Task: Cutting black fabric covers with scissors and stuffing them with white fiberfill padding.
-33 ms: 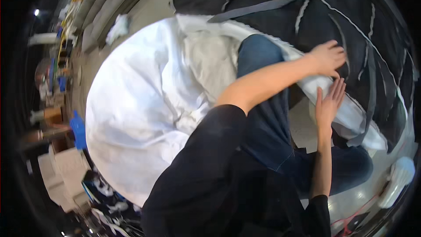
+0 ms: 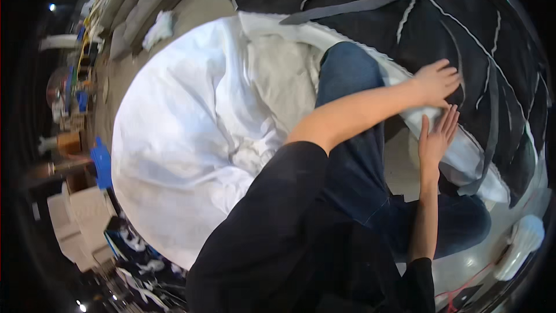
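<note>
Large black fabric (image 2: 463, 40) fills the upper right of the head view, spread flat, crossed by grey strips (image 2: 353, 7) and thin pale seam lines fanning outward

White sheet material (image 2: 185, 145) next in size: big rumpled mass at centre left, lying on the floor (image 2: 202, 0). A pale beige cloth (image 2: 284, 81) lies on its right part, beside the knee

Person's own body takes the lower centre: black sleeve and torso (image 2: 278, 237), blue jeans leg (image 2: 353, 139) bent, knee up near the white material's upper edge

White strip edge (image 2: 463, 156) runs diagonally along the border of the black fabric, from near the knee down to the lower right. Both hands sit at this border

Left hand (image 2: 435, 83): arm reaches across over the knee. Palm down, fingers spread and flat, pressing where black fabric meets the white strip. Nothing gripped

Right hand (image 2: 438, 135): just below the left, nearly touching it. Open, fingers straight and together, palm laid against the white strip. No grasp seen, only flat contact

Smaller items: white rounded object (image 2: 521, 243) at lower right on the floor, kind unclear; blue item (image 2: 99, 162) at left of the white material; crumpled white scrap (image 2: 157, 28) on the floor at upper left; pale boxes (image 2: 75, 220) at lower left. Far left clutter too blurred to tell
</note>
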Available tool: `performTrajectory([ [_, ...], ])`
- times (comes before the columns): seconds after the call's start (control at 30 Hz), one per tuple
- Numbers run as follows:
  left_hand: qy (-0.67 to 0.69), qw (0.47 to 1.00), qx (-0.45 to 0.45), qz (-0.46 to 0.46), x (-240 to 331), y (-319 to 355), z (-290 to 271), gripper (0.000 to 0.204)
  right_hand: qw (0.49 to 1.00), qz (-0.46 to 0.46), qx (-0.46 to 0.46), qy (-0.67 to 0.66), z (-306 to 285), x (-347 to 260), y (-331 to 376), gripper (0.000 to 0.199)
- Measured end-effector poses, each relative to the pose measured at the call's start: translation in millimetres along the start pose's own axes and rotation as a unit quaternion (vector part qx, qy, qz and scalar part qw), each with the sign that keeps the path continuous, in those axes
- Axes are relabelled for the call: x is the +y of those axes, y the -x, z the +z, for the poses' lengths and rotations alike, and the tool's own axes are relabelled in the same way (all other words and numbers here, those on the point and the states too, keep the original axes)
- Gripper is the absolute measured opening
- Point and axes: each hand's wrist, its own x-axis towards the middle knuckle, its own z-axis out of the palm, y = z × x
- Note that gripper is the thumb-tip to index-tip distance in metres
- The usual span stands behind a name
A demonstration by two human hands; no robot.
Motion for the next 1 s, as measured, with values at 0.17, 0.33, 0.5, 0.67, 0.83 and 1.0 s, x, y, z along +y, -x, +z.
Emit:
performTrajectory([
  [0.17, 0.140, 0.983, -0.032, -0.117, 87, 53, -43, 0.053, 0.996, -0.072, 0.017, -0.045, -2, 12, 11, 0.071],
  [0.33, 0.321, 0.934, 0.002, -0.155, 158, 170, -150, 0.030, 0.999, -0.048, -0.006, -0.025, 5, 15, 15, 0.072],
  [0.5, 0.393, 0.891, 0.004, -0.226, 151, 244, -202, 0.031, 0.999, -0.051, 0.014, -0.011, -2, 30, 7, 0.067],
  [0.67, 0.293, 0.750, 0.076, -0.588, 159, 353, -151, 0.043, 0.994, -0.088, -0.032, -0.052, -19, 33, 10, 0.058],
  [0.83, 0.437, 0.572, -0.022, -0.695, 169, 440, -90, 0.045, 0.928, 0.215, -0.106, -0.285, -146, 17, 47, 0.024],
  [1.0, 0.350, 0.760, -0.057, -0.545, 156, 486, -84, 0.037, 0.792, 0.445, 0.329, -0.258, -229, 79, 216, 0.020],
])
